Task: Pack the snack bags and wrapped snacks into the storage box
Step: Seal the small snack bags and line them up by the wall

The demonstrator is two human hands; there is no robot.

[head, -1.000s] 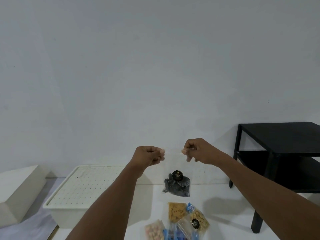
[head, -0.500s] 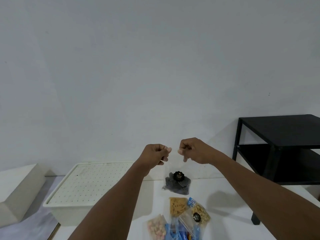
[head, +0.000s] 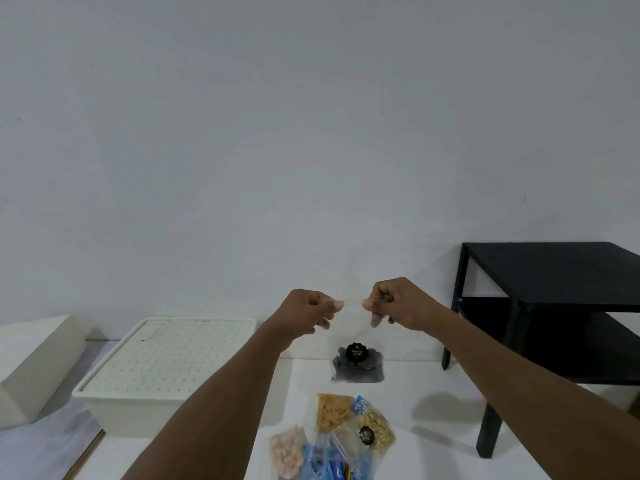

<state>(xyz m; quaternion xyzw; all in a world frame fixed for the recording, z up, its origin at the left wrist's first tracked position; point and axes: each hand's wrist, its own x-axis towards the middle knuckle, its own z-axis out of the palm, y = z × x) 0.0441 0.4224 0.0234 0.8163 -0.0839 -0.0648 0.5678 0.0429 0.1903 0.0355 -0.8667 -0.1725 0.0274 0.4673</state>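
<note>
Pinched by left hand (head: pixel 308 315) and right hand (head: pixel 398 304): clear plastic bag (head: pixel 358 362), top corners.
Dark snacks sag inside, over the white table (head: pixel 415 455), right of the dot-lidded cream storage box (head: pixel 166 355).

White table (head: pixel 450 455), snack bags (head: pixel 337 441) heaped at front, lidded storage box (head: pixel 166 358) left

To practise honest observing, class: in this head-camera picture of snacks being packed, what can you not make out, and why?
All head view.
- Inside of the storage box: hidden by its perforated lid.
- The snack pile: cut off by the bottom edge.
- The label on the clear bag: print too small.
- Bag's top seal, pinched by left hand and right hand: transparent, lost against the wall.
- The black table: cut off by the right edge.
</note>
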